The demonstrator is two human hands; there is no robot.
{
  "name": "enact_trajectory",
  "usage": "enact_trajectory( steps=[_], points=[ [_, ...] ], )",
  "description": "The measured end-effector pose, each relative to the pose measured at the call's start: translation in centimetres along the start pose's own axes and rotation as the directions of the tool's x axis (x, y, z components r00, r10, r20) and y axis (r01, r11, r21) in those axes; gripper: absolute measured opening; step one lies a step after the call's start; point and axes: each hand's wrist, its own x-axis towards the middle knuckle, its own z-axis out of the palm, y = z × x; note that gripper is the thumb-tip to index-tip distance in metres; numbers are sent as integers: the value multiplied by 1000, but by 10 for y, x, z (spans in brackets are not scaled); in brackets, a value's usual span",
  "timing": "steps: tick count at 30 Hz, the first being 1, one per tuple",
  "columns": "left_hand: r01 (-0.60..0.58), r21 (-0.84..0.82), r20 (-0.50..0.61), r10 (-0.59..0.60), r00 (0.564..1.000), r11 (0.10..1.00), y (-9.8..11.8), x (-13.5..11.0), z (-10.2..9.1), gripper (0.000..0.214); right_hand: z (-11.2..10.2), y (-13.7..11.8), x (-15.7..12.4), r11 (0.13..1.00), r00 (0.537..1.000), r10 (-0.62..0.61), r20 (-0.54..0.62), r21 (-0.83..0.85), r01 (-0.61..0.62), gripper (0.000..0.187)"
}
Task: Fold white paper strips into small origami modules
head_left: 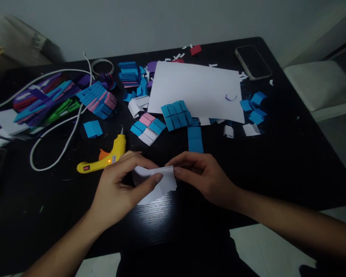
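Note:
A folded piece of white paper [167,180] is between my hands, just above the dark table. My left hand [122,184] grips it, thumb on the near face and fingers behind. My right hand [203,175] pinches its right edge between thumb and fingers. Beyond my left hand lies a yellow glue gun [96,165], its small light glowing orange. Past the paper sit a block of blue folded paper pieces [176,115], a pink, blue and white block [148,129] and a flat blue strip [195,139].
A large white sheet [196,86] lies at the back of the black table [276,165]. A phone [253,62] rests at the far right corner. A white cable [53,163] loops on the left beside bundled coloured strips [47,96]. Blue pieces [258,115] and paper scraps are scattered around.

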Motion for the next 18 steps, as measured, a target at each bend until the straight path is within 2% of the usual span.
enact_trajectory(
  steps=[7,12,14,18],
  points=[
    [171,-94,28,-169,985,981,-4,-1,0,12,1,-2,0,1000,1000,18,-5,-4,-18,14],
    [258,-159,30,-256,966,953,-6,-1,-1,16,1,-1,1,993,994,78,74,84,-84,20],
    [272,-171,33,-270,962,947,-7,0,-1,16,1,1,1,993,993,89,84,73,-95,24],
    [248,-148,33,-246,969,957,-7,0,-1,14,2,4,0,997,998,56,2,-59,-56,23]
  ],
)
